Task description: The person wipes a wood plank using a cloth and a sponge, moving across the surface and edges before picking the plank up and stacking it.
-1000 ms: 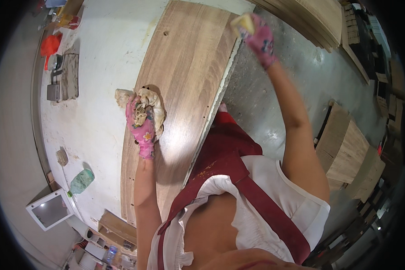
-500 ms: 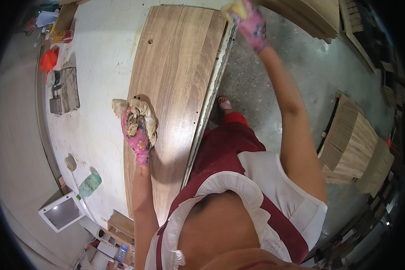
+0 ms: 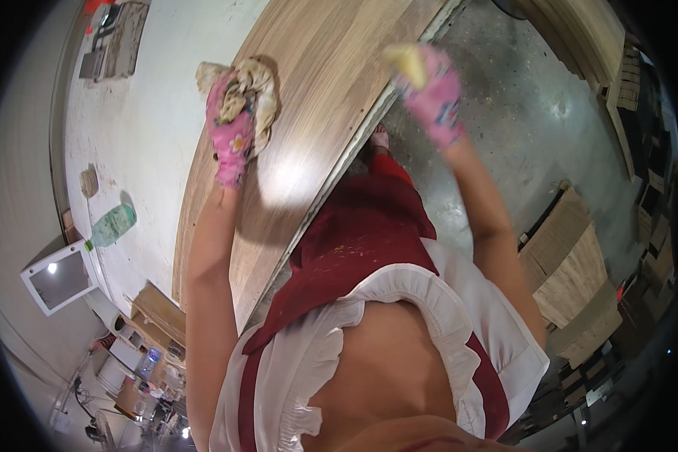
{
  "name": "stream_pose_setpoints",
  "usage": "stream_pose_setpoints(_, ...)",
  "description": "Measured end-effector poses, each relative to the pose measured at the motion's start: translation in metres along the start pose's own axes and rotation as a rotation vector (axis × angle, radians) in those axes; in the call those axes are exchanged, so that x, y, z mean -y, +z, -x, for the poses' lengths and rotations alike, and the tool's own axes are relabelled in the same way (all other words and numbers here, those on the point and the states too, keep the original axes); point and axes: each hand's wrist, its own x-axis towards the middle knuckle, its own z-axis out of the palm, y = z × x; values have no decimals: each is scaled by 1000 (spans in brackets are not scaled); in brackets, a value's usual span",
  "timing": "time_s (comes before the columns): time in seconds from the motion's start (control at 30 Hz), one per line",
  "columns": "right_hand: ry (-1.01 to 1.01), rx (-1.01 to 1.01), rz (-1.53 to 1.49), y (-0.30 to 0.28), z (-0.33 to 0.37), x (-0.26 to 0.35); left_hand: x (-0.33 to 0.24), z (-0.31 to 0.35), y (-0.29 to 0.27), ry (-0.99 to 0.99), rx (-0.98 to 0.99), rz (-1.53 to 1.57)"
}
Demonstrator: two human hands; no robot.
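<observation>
My left hand (image 3: 232, 135), in a pink floral glove, is closed round a crumpled, stained cream cloth (image 3: 258, 94). The cloth lies against a long wood-grain board (image 3: 316, 90), near its left edge. On the other side, my right hand (image 3: 433, 94) wears a matching glove and is blurred by motion. Its fingers grip a small pale yellow piece (image 3: 407, 64), perhaps a sponge; the blur hides its exact kind. This hand is just beyond the board's right edge (image 3: 377, 113), over the floor as I see it.
The board rests on a pale worktable (image 3: 151, 90). Along the table's left stand a green-tinted plastic bottle (image 3: 114, 226), a small brown block (image 3: 89, 181) and a white-framed screen (image 3: 59, 277). Stacked panels (image 3: 580, 38) are at the far right, with more boards (image 3: 565, 264) lower down.
My right hand has come back from the board's far corner along its right edge, still with the yellow piece. My left hand keeps hold of the cloth. The whole view has shifted and turned.
</observation>
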Motion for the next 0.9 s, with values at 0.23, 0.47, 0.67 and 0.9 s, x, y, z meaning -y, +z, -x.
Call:
stream_pose_setpoints(0.23,-297,305,-184,30,188,158,29,22,-34,111,76,23)
stream_pose_setpoints(0.47,49,-240,117,14,89,73,25,167,-187,-154,101,354)
stream_pose_setpoints(0.67,-130,45,2,51,177,154,42,292,-296,-270,-74,-273)
stream_pose_setpoints(0.9,-548,422,-332,95,353,271,48,345,-320,-328,-273,-56)
